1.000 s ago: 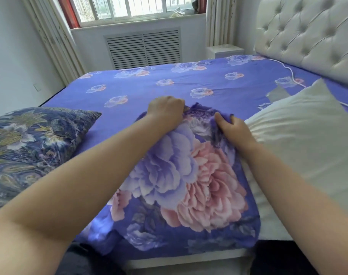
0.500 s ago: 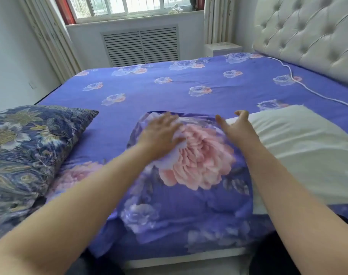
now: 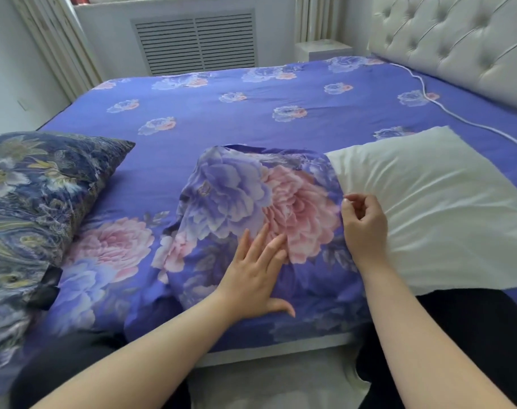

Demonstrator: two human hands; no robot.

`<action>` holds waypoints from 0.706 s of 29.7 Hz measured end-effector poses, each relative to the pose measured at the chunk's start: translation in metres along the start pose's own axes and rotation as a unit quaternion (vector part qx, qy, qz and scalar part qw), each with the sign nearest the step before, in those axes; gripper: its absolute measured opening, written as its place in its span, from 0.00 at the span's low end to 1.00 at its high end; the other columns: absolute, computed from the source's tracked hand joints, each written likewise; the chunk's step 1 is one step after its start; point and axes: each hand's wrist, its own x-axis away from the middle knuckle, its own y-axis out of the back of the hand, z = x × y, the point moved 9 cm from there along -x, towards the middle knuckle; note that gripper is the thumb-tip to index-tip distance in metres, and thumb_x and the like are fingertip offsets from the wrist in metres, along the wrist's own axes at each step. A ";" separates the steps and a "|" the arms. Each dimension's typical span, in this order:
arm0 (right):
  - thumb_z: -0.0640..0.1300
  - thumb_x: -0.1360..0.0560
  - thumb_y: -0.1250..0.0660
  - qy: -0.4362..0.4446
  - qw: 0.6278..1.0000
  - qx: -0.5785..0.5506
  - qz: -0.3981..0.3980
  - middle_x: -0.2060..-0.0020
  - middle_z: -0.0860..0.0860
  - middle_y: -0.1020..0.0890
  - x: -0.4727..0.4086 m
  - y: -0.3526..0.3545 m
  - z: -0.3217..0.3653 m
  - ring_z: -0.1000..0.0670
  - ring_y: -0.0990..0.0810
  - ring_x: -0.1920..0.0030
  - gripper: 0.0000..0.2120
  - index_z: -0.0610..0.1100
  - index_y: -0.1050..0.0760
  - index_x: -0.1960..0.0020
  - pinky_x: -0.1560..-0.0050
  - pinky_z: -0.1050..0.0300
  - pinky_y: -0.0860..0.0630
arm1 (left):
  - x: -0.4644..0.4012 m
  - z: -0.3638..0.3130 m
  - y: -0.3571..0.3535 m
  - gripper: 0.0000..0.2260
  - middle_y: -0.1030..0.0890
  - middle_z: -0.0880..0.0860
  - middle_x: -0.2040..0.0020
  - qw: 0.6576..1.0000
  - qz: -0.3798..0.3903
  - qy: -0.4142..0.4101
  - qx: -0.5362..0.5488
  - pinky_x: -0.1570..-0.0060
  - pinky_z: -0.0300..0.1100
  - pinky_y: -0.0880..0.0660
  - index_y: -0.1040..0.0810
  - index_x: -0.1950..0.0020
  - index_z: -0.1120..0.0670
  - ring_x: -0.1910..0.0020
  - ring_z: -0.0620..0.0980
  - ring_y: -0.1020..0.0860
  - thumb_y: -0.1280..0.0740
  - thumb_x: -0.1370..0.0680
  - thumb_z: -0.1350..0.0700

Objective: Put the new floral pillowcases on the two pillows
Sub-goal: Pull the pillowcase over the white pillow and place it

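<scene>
Left hand point(image 3: 253, 278) lies flat, fingers straight, on the floral pillowcase point(image 3: 251, 202); right hand point(image 3: 365, 228) fingers pinch its edge.

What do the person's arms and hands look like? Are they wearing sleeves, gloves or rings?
Both forearms are bare, with no sleeves in view. The left hand and the right hand wear no gloves, and no rings, watch or bracelets show on the fingers or wrists. The fingernails look short and plain.
</scene>
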 end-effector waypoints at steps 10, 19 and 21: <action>0.59 0.24 0.44 0.019 0.995 -0.100 0.009 0.76 0.52 0.26 0.093 -0.002 0.038 0.57 0.29 0.72 0.24 0.43 0.30 0.71 0.63 0.62 0.31 | -0.033 0.041 0.033 0.18 0.20 0.57 0.43 0.992 -0.042 0.118 -0.024 0.63 0.47 0.23 0.22 0.45 0.55 0.56 0.59 0.19 0.39 0.34 0.58; 0.78 0.36 0.42 -0.262 0.933 -0.239 0.055 0.35 0.56 0.27 0.017 -0.034 -0.015 0.49 0.27 0.36 0.42 0.55 0.34 0.29 0.37 0.43 0.28 | -0.096 0.083 0.089 0.27 0.20 0.55 0.44 0.964 -0.041 0.209 0.163 0.55 0.49 0.25 0.39 0.30 0.33 0.49 0.60 0.21 0.39 0.27 0.53; 0.80 0.39 0.42 -0.177 0.958 -0.223 0.042 0.32 0.55 0.29 -0.028 -0.029 0.012 0.53 0.30 0.33 0.47 0.53 0.35 0.28 0.31 0.49 0.33 | -0.105 0.084 0.105 0.23 0.19 0.50 0.44 0.941 -0.060 0.201 0.267 0.51 0.45 0.25 0.32 0.33 0.35 0.46 0.55 0.21 0.41 0.28 0.50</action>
